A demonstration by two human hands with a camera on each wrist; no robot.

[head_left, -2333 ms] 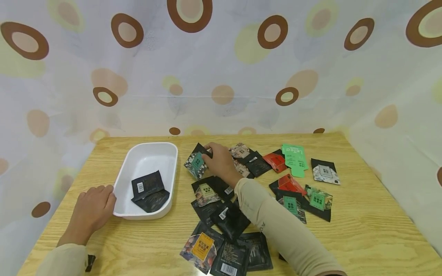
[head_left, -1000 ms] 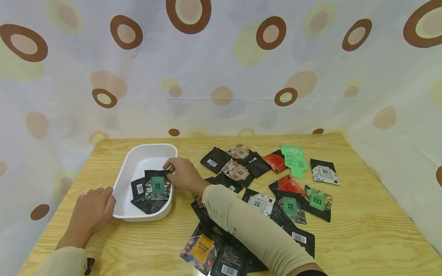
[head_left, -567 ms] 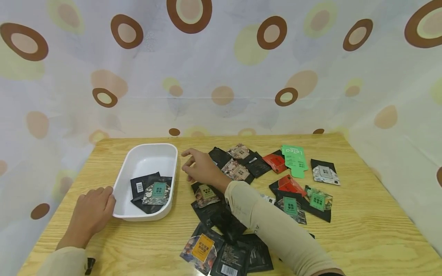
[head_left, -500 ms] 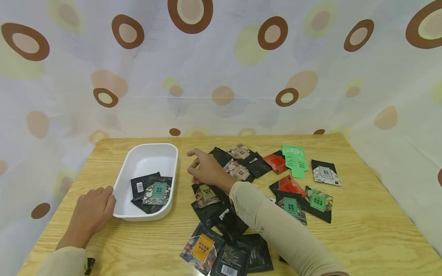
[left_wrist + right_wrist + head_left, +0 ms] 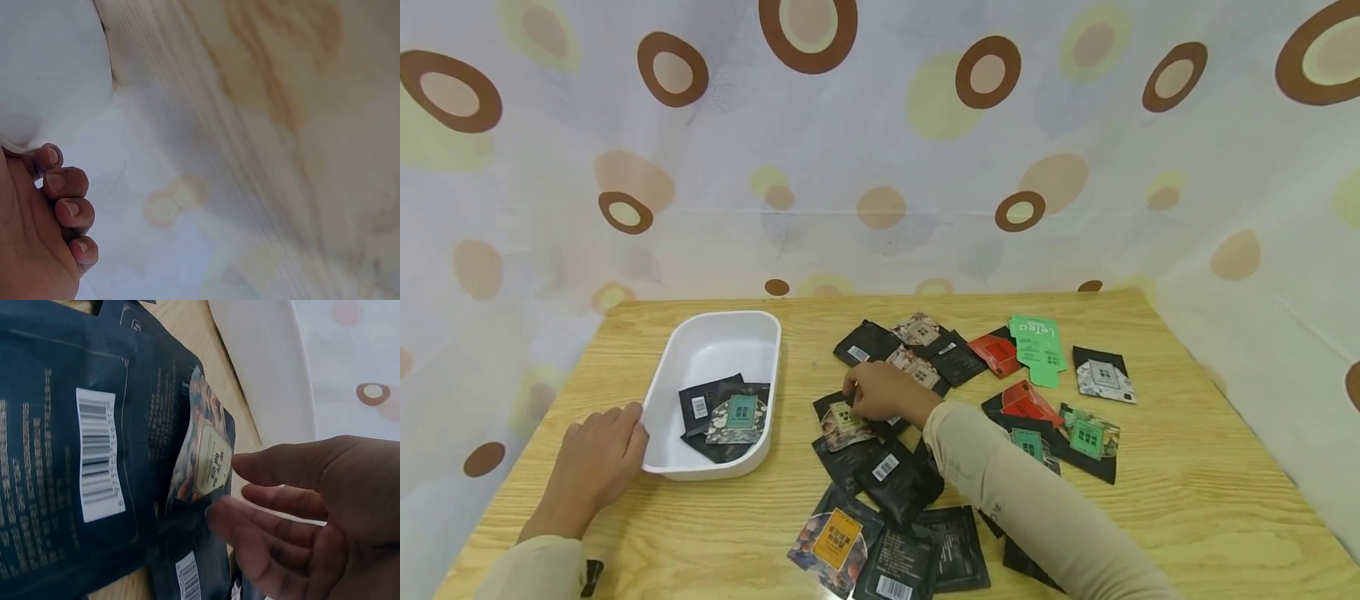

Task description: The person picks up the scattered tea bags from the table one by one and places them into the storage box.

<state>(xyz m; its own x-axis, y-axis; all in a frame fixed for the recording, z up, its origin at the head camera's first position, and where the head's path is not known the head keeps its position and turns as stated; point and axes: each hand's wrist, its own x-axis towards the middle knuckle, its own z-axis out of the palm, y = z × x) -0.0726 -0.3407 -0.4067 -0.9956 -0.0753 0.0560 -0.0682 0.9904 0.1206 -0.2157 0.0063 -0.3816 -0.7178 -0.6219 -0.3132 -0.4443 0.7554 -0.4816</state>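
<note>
My left hand [image 5: 598,458] grips the near left corner of a white plastic tub [image 5: 655,392]; in the left wrist view its fingers [image 5: 65,182] are curled by the tub's rim. Inside the tub lie a few black tea sachets, the top one a floral sachet [image 5: 742,414] with a teal label. My right hand [image 5: 887,392] is over the sachet pile, at a sachet [image 5: 842,427] with a yellow-green label. In the right wrist view, thumb and fingers are apart beside that sachet [image 5: 212,453], holding nothing. A black barcoded sachet [image 5: 37,469] fills the left of that view.
More sachets spread over the wooden table [image 5: 1195,500]: an orange-labelled one [image 5: 835,542] in front, red ones [image 5: 997,352] further right, a grey-labelled one [image 5: 1105,375] at far right. A green LeTea card [image 5: 1037,350] lies behind. A patterned cloth [image 5: 880,150] hangs around the table.
My right hand has laid the teal-labelled sachet in the tub, let go, and moved back right to the yellow-green-labelled sachet. The left hand stays at the tub's corner.
</note>
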